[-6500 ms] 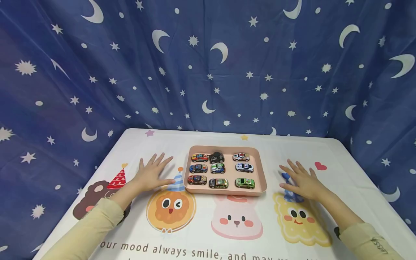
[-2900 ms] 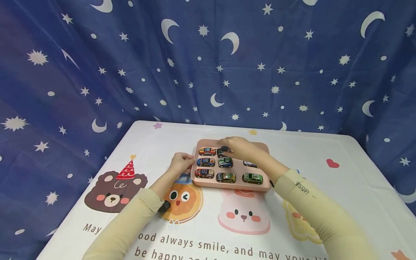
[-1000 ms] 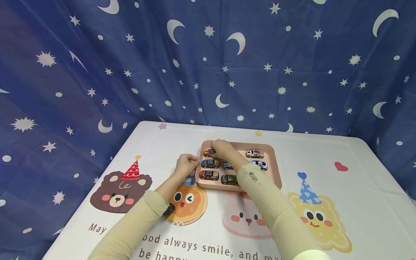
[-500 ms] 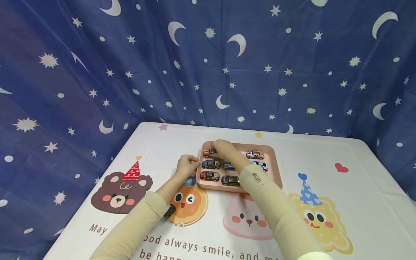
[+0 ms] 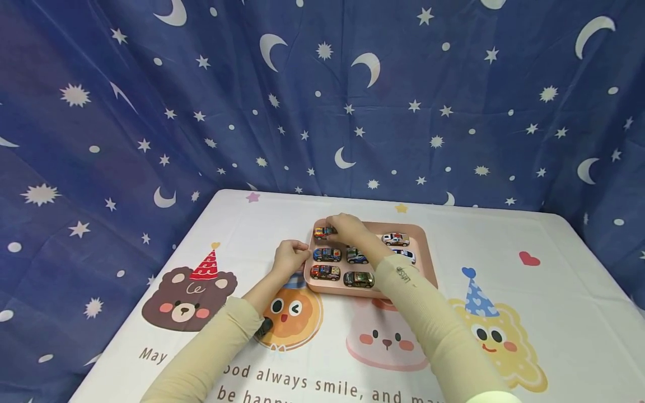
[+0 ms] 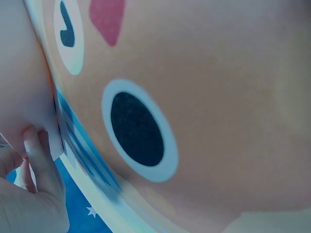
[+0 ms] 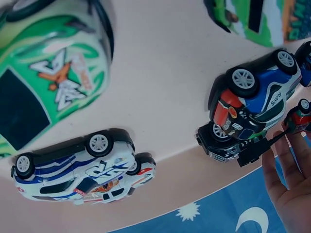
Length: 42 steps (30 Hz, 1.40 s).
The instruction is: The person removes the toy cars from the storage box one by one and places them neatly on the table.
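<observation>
My right grip [image 5: 347,229] is at the far left corner of the pink tray [image 5: 423,254], my fingers pinching the red-and-yellow car [image 5: 322,233]. I cannot tell whether its wheels touch the tray's floor. My left grip [image 5: 289,258] is at the tray's left end, grasping the edge there between thumb and fingers.

The tray holds toy cars in three loose columns. Along its left end, nearer me than the one I pinch, sit the blue car [image 5: 327,254] and, by the near corner, the red-and-black car [image 5: 325,272]. In the tray's middle column, the black car [image 7: 216,149] at the far side is hidden under my right hand from above; from my right wrist I see it with a thin dark rod reaching toward my fingers, but not whether they touch. Nearer me come the green, white and blue car [image 5: 355,256] and, by the near wall, the dark green-and-gold car [image 5: 359,279]. Toward the tray's right end are the white-and-red car [image 5: 395,239] at the far side, the white-and-blue car [image 5: 405,256] nearer, partly behind my arm, and the bright green car [image 7: 58,82] near the front.

The tray rests on the white printed counter [image 5: 484,240]; beyond it hangs the starry blue curtain [image 5: 282,117].
</observation>
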Tool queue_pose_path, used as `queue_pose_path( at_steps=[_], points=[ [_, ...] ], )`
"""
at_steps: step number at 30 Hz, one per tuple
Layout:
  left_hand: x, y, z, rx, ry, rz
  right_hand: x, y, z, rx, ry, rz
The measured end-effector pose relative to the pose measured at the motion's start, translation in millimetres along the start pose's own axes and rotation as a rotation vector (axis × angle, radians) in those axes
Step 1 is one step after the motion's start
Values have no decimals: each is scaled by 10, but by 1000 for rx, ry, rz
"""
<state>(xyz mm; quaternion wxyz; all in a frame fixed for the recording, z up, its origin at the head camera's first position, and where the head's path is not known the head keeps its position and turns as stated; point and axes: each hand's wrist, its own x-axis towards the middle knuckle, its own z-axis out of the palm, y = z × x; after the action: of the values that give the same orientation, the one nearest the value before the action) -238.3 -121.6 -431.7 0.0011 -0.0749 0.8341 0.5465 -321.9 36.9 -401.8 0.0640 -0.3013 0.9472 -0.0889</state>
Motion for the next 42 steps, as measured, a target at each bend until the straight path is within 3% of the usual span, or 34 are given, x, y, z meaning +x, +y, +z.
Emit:
queue_pose_path(
  at_steps=[11,18,26,35,42],
  points=[
    [-4,4,14,21,7,7,-37,74,-34,65,69,-19],
    [-12,2,16,49,21,43,-53,72,-80,115,111,-44],
    [-11,-9,40,88,41,85,-93,85,-117,164,179,-11],
    [-11,-8,30,66,32,53,-172,104,-201,193,194,-84],
    [7,-3,13,53,37,24,-254,128,-267,211,170,-82]
  ],
)
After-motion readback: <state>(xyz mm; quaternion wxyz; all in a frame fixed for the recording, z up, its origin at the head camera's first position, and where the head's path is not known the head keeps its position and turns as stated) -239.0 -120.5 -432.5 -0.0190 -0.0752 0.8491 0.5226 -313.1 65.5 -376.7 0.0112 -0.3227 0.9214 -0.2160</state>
